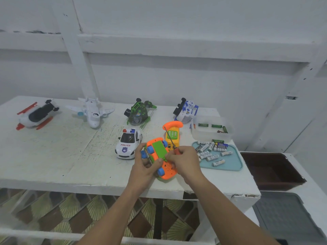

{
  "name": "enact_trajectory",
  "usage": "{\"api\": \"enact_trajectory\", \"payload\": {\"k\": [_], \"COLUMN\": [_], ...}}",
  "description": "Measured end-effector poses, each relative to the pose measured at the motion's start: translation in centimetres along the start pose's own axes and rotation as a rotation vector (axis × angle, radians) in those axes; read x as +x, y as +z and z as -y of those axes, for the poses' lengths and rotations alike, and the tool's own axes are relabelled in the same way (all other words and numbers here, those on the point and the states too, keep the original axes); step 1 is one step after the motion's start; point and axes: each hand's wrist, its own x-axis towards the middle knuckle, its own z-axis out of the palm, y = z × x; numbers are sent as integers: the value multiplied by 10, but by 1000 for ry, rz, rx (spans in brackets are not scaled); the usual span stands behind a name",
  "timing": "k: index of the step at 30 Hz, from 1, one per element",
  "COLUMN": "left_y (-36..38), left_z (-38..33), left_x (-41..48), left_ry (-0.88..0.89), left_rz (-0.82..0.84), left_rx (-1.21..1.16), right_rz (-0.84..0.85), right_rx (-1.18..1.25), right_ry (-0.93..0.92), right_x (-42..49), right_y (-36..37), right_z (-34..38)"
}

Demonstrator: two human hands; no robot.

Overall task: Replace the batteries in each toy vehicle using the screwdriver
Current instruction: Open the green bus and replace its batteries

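Battery hatch check, lower centre of frame.
Left hand [145, 167] curls round the orange toy car [165, 171], held belly-up so the green cover [158, 148] is reachable. Right hand [184, 160] grips the screwdriver [176, 150] (shaft pointing up and away), fingertips at the cover's near edge, probably to free it.

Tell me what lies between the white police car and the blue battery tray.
The head view shows the upturned orange toy car, gripped by the left hand, and the yellow phone toy behind it.

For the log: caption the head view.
Left hand holds upturned orange car; right hand, gripping screwdriver, touches its green cover.
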Motion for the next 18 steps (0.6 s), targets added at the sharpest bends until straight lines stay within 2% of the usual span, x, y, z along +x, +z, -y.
{"api": "enact_trajectory", "payload": {"k": [2,7,16,18], "left_y": [-1,-1,-2,-3], "left_z": [1,0,-4,-5], "left_x": [1,-1,-1,-1], "left_ry": [3,5,-1,1], "left_rz": [5,4,39,56], "left_rx": [9,-5,2,-9], "right_rz": [22,217,357,346], "right_rx": [5,138,81,105], "right_ry": [40,285,443,454], "right_x": [1,5,18,19], "right_y": [1,-11,-41,-50], "right_z": [1,14,25,21]}}
